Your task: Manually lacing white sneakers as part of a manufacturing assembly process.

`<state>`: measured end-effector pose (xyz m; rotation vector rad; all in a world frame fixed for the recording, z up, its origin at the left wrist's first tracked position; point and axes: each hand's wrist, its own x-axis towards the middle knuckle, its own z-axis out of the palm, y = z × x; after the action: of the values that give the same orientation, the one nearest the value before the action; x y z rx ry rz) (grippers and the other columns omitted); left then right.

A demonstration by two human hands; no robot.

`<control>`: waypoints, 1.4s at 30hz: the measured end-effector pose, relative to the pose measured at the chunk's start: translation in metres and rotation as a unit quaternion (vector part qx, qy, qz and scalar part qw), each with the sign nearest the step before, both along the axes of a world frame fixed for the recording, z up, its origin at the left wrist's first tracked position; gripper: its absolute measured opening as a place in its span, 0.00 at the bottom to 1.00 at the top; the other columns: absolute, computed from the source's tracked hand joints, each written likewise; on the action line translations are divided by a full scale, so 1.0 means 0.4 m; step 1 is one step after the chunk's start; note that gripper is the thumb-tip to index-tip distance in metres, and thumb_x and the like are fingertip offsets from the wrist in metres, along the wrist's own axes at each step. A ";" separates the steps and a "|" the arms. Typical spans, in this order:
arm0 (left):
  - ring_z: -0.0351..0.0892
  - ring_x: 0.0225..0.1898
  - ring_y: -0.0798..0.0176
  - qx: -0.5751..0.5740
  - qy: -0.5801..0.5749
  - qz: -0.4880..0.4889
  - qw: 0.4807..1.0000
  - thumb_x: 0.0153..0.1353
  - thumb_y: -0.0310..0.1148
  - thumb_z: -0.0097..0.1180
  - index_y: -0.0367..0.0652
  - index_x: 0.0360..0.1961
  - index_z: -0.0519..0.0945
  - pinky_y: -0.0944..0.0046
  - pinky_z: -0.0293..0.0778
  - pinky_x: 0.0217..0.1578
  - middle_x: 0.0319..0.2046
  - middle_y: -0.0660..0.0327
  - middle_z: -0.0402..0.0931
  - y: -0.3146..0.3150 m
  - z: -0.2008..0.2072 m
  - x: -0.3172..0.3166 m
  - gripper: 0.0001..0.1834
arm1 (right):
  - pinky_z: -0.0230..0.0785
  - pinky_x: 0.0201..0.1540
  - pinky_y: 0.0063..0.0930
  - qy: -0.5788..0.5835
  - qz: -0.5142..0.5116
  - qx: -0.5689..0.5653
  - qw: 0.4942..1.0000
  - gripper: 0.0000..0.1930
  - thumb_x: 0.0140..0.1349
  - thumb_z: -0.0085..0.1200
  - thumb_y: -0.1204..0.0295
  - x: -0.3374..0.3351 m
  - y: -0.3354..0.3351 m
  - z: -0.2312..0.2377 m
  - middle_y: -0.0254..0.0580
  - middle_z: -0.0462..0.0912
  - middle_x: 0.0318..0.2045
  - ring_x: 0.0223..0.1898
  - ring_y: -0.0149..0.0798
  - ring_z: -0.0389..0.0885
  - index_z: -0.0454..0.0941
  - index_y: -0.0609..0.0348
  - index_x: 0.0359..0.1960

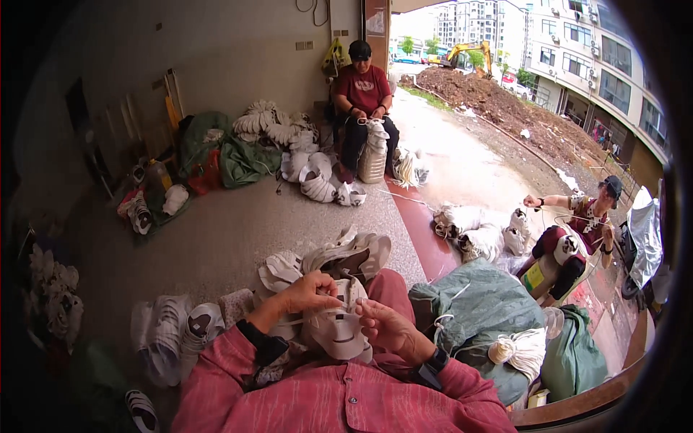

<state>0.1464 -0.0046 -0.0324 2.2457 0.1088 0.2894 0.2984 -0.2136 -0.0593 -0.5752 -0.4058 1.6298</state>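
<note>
1. White shoe stack [164,335], wrapped partly in clear plastic, stands at the left, well apart from either hand.
2. Left hand [309,294] reaches in with its back mostly up, fingers bent and thumb drawn toward them. Its tips overlap the far part of the shoe in view; whether they pinch a strand or the shoe's edge, I cannot tell.
3. White shoe [336,333] lies at the lap, below and between the two hands, its rounded end toward the wearer. Its long axis appears to run away from the body, the far end leaning slightly right. From the left fingertips, most of it lies back toward the wearer; from the right ones, it lies to the left.
4. Beyond it, a loose shoe pile [339,254] spreads forward of the knees.
5. Right hand [395,332] comes in at the shoe's right edge, fingers curled, thumb close to them with little gap; any hold is unclear. Both hands are close, and which is nearer in depth I cannot judge.
6. Farther right, a bundle of white cords [521,352] rests against a green sack [485,299].
</note>
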 end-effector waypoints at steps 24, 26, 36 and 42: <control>0.73 0.28 0.75 -0.430 0.065 0.072 0.898 0.60 0.32 0.59 0.44 0.27 0.80 0.72 0.68 0.35 0.25 0.69 0.77 0.019 -0.044 0.015 0.06 | 0.59 0.28 0.19 0.092 -0.065 0.007 0.994 0.07 0.67 0.53 0.64 -0.037 0.016 -0.040 0.31 0.71 0.25 0.26 0.28 0.65 0.76 0.49 0.41; 0.74 0.28 0.74 -0.442 0.057 0.070 0.893 0.59 0.31 0.59 0.43 0.27 0.81 0.72 0.68 0.35 0.25 0.68 0.78 0.021 -0.044 0.017 0.06 | 0.63 0.30 0.21 0.136 -0.029 0.015 0.990 0.07 0.65 0.55 0.66 -0.027 0.015 -0.052 0.29 0.74 0.29 0.29 0.27 0.70 0.77 0.53 0.41; 0.70 0.27 0.74 -0.476 -0.051 0.049 0.876 0.55 0.29 0.60 0.43 0.22 0.81 0.73 0.64 0.35 0.22 0.69 0.75 0.054 -0.077 0.024 0.05 | 0.59 0.25 0.18 0.103 0.030 -0.031 0.994 0.09 0.69 0.50 0.61 -0.017 0.023 -0.078 0.26 0.70 0.21 0.23 0.25 0.65 0.74 0.51 0.34; 0.71 0.29 0.72 -0.528 -0.047 0.097 0.842 0.53 0.26 0.61 0.43 0.25 0.80 0.71 0.66 0.37 0.23 0.67 0.75 0.058 -0.059 0.022 0.02 | 0.54 0.21 0.15 0.166 0.055 0.018 0.984 0.07 0.71 0.46 0.64 -0.026 0.030 -0.094 0.23 0.67 0.18 0.18 0.22 0.60 0.72 0.50 0.36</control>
<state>0.1551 0.0186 -0.0560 1.1126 0.3502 0.3365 0.2882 -0.2014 -0.0969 -0.2483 -0.2227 1.7822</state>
